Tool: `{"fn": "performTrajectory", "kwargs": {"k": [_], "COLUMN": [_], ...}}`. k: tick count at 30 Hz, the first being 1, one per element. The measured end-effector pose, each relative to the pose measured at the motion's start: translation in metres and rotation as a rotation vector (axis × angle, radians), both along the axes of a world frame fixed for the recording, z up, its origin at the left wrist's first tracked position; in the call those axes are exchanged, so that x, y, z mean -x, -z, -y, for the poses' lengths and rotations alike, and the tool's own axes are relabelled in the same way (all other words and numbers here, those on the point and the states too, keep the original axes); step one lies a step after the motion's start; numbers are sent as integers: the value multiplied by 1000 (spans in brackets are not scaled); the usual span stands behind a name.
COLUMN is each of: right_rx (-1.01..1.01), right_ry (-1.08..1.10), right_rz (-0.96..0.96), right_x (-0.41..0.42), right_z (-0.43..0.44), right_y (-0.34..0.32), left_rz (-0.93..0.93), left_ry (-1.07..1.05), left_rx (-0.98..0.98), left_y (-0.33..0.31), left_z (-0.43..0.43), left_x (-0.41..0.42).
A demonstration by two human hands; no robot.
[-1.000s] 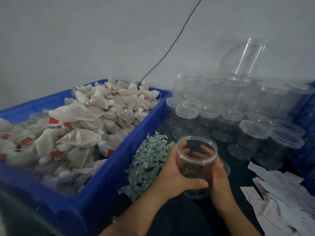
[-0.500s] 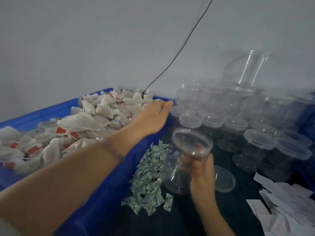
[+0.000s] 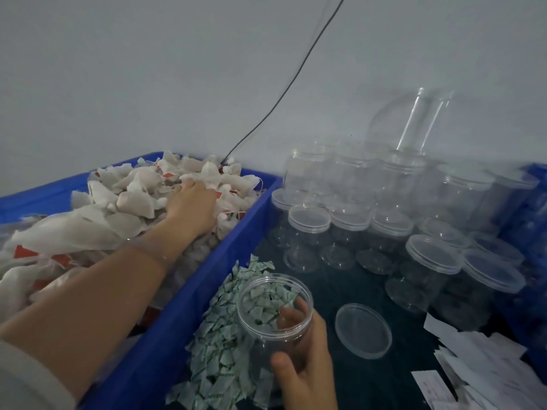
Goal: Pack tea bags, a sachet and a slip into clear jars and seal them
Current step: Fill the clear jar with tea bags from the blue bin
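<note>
My right hand [image 3: 305,362] grips an open, empty clear jar [image 3: 273,309], tilted toward the left over a pile of small green-and-white sachets [image 3: 220,347]. Its loose lid [image 3: 363,330] lies flat on the dark table just to the right. My left hand [image 3: 194,204] reaches into a blue crate [image 3: 189,315] and rests palm down on the heap of white tea bags [image 3: 130,199] with red tags; its fingers are buried among the bags, so any hold is hidden. White paper slips [image 3: 485,365] are scattered at the lower right.
Several lidded clear jars [image 3: 429,261] stand and are stacked at the back right against the wall. A thin black cable [image 3: 284,93] runs down the wall to the crate's far corner. Another blue bin edge [image 3: 532,220] is at the far right.
My left hand left the jar, swung over the crate and came down onto the tea bags. My right hand alone now carries the jar, moved left above the sachets.
</note>
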State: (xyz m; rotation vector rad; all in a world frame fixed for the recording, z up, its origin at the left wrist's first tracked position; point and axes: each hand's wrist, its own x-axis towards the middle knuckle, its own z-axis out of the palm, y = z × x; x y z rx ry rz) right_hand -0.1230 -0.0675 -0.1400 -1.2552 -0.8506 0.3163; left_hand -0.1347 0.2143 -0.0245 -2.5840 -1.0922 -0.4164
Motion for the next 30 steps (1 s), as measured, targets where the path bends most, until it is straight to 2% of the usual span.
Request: {"fn": "performTrajectory", "kwargs": {"k": [2,3,5,7,8,10,12,15,17,19,24,25,27,28,30], "right_rx": [14,14,9,4,5,7,11,-4,7,0,-6,-4,7,12,19], "right_ry": [27,42,68,85,90,90,95,112,101,80,89,94,115,126,124], "right_rz": [34,51,78,96,95,84,74,78,108,112,101,93,82,83,88], "right_x": [-2,-4,-8,-10,-11,-11,-9,-10,-12,-12,-11,-11,-10,-10,-8], "right_z": [0,1,1,1,1,0,0,2,3,3,-1,-1,-1,-1,-1], "right_y": [0,0,0,1,1,1,-2,2,3,4,6,6,4,3,4], "left_rz": [51,138,412,633,671,542,292,-122,-274,-260,47,158,315,292,67], "left_ry": [30,58,126,287,415,674,821,850,820,818,850,840,716,595,291], "left_rx": [99,175,380,601,734,889,820,652,653,699,764,712,451,314,166], "left_y": [-7,-15,-40,-67,-77,-82,-65,-35,-26,-28,-38,-39,-39,-36,-24], "left_z": [4,8,18,43,63,109,146,173,173,168,146,136,109,92,61], "left_x": [0,2,6,12,18,28,33,32,32,34,36,34,31,31,34]}}
